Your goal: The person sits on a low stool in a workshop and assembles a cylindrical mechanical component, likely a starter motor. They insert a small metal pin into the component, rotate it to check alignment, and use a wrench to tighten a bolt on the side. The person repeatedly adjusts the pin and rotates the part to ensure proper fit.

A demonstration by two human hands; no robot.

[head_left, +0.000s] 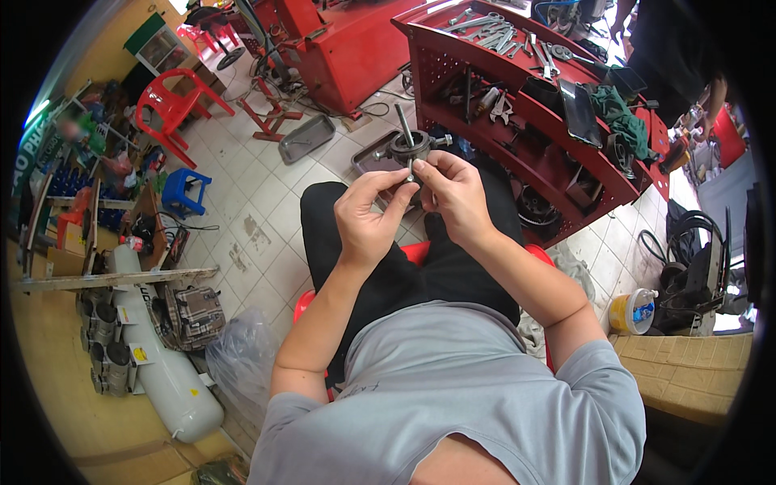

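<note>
My left hand (365,217): thumb and finger pinching a small metal piece (411,177)
My right hand (457,198): fingertips on same piece, meeting the left's
Just beyond: round metal part (410,149), rod upright, by a grey tray (366,161)
Far right: red cart (431,68), wrenches (495,35) on top
Left: red chair (167,115) far, blue stool (185,194) nearer, white cylinder (171,376) nearest
Near right: bucket (621,314)

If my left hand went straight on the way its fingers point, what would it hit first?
Your left hand has the small metal part at its fingertips; straight beyond that, your right hand would likely come first, though depth is hard to judge.
</note>
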